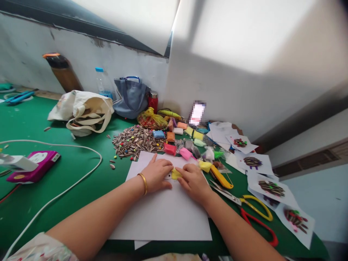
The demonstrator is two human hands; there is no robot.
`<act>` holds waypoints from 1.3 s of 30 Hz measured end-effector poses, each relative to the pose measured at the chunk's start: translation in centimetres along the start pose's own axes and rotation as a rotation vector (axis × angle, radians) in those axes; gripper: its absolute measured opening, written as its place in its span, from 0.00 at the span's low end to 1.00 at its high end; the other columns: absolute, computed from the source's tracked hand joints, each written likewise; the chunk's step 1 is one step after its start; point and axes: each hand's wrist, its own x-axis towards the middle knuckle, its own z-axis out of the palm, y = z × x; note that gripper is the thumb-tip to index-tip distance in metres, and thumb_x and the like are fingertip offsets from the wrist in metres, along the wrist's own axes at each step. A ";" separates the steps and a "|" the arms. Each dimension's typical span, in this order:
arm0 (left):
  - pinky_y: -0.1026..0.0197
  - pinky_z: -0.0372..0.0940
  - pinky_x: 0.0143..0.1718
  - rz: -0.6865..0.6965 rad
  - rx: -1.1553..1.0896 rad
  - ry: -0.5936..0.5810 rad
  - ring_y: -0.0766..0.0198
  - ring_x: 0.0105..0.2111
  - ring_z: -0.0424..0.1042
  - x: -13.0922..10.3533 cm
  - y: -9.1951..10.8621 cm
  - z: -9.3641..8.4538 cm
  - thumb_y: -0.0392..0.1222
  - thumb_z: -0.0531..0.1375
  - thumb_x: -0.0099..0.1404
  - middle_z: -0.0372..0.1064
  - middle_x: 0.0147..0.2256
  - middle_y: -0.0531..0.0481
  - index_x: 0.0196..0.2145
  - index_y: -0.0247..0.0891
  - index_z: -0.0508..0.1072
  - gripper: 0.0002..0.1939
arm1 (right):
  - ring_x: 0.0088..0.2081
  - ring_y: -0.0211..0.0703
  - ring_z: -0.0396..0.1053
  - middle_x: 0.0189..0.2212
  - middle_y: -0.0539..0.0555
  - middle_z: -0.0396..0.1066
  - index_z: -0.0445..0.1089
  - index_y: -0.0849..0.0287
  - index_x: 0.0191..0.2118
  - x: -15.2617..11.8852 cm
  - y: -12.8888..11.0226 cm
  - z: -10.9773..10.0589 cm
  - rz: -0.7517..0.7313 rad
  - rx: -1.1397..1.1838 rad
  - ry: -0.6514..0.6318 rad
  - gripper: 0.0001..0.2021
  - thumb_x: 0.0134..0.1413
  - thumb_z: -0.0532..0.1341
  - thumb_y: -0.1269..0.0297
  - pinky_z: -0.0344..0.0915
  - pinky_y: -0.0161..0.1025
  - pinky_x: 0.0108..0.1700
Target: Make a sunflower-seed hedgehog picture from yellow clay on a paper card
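The left hand [156,174] and right hand [193,180] rest on white paper [163,221], fingertips at 1 piece of yellow clay [176,174] between them. Beyond the left hand lies a heap of striped seeds [138,140]. To the right of the right hand lie 1 yellow cutter [223,178] and 1 pair of scissors [241,200]. Farther right, sheets with seed figures [272,188] overlap. Well left of the left hand sits 1 magenta box [40,167].

Two hands [158,174] mid-frame, one yellow bit [176,174] between 'em, one bangle [143,183], one scissors [240,200] lower right, two cloth bags [129,99] upper left, one phone [197,112] upper centre, seeds [136,141]... yeah, way too many to count.
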 end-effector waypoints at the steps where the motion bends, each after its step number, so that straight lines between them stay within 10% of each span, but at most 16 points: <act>1: 0.35 0.33 0.64 -0.003 0.000 -0.003 0.50 0.54 0.66 0.0 0.1 -0.1 0.57 0.68 0.52 0.69 0.51 0.44 0.51 0.43 0.71 0.31 | 0.42 0.48 0.61 0.39 0.57 0.65 0.68 0.56 0.57 0.0 0.2 0.2 0.013 0.035 0.021 0.19 0.62 0.56 0.60 0.59 0.46 0.46; 39: 0.42 0.32 0.66 0.006 0.025 -0.066 0.53 0.53 0.69 0.4 -0.1 -1.0 0.55 0.67 0.54 0.71 0.52 0.45 0.47 0.41 0.74 0.25 | 0.42 0.46 0.59 0.38 0.54 0.63 0.71 0.50 0.51 0.9 -1.0 0.0 -0.028 -0.080 -0.046 0.14 0.59 0.58 0.62 0.55 0.43 0.46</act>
